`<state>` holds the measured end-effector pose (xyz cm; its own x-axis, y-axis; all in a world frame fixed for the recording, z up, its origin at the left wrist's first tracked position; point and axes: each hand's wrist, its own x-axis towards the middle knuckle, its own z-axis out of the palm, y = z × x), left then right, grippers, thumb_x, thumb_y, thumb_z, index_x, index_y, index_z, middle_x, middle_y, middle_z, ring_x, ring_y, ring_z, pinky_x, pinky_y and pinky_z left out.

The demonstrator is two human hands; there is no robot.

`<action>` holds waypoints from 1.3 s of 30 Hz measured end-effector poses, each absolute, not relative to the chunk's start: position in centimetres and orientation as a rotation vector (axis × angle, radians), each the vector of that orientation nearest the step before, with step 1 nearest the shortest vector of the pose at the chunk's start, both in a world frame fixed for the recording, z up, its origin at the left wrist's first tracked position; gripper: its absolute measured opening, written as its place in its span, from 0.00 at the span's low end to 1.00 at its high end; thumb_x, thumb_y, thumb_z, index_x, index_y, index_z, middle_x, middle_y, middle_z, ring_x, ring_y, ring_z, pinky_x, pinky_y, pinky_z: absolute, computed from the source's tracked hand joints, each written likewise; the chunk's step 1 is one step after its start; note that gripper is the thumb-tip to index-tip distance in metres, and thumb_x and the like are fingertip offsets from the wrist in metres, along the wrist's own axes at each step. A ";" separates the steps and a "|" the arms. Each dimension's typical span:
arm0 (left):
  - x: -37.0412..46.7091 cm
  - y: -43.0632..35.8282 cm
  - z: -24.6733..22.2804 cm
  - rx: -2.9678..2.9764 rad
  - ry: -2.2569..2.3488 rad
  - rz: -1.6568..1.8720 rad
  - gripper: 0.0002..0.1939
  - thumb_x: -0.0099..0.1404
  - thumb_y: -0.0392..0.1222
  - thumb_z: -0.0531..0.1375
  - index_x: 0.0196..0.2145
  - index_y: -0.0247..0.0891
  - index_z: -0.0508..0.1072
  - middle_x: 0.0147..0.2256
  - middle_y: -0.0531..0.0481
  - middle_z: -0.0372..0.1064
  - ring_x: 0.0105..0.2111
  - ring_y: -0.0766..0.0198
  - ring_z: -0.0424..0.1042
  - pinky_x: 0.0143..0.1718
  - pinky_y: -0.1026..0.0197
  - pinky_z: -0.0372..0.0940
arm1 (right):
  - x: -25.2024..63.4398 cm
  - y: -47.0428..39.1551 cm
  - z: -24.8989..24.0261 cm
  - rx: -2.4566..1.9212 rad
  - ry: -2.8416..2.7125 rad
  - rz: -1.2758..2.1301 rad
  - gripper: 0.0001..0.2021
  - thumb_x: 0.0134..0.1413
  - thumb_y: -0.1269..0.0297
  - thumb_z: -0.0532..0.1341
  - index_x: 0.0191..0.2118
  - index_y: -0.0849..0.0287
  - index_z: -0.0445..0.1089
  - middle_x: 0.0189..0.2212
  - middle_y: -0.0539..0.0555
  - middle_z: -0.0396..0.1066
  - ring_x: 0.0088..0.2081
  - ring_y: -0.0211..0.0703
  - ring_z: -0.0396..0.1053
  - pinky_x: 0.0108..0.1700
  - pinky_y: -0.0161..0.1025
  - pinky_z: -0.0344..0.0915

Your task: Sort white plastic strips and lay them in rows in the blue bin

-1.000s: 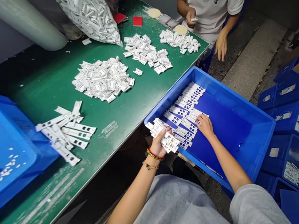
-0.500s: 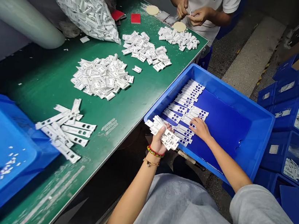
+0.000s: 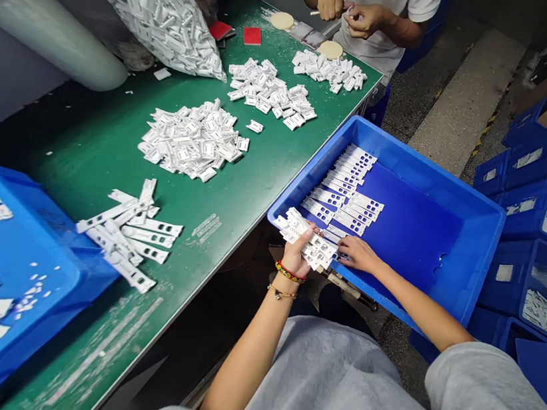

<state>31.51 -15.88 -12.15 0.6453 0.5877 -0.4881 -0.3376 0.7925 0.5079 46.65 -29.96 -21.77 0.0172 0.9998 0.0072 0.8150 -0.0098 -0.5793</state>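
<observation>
My left hand (image 3: pixel 300 249) is closed around a fanned stack of flat white plastic strips (image 3: pixel 320 250) with square holes, held over the near left corner of a blue bin (image 3: pixel 473 218). Right beside that stack, my right hand (image 3: pixel 358 253) has its fingers bent and together on the strips at the bin's near side; its fingertips are partly hidden. More white strips (image 3: pixel 364 207) lie in overlapping rows along the bin's left part.
On the green table (image 3: pixel 107 123) lie piles of small white plastic pieces (image 3: pixel 194 137) and loose strips (image 3: pixel 136 234). Another blue bin (image 3: pixel 58 271) stands at left. Across the table a co-worker's hands (image 3: pixel 349 13) handle a small part. Stacked blue crates (image 3: pixel 524 211) stand at right.
My right hand has moved toward me and left, from the middle strips to beside the held stack. My left hand has shifted slightly right with its strips. The view has shifted a little.
</observation>
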 end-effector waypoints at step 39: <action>42.4 -14.9 -15.1 0.491 0.857 0.387 0.22 0.40 0.32 0.73 0.36 0.33 0.75 0.32 0.44 0.78 0.44 0.51 0.76 0.50 0.50 0.69 | 57.4 -29.5 -18.7 -1.595 -0.162 0.701 0.17 0.40 0.54 0.71 0.37 0.56 0.76 0.36 0.53 0.78 0.36 0.43 0.74 0.43 0.44 0.71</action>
<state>42.44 -14.86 -15.08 0.5979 0.5096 -0.6188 -0.1269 0.8223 0.5547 57.39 -29.51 -18.70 0.8006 0.4939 -0.3392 -0.2948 -0.1681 -0.9406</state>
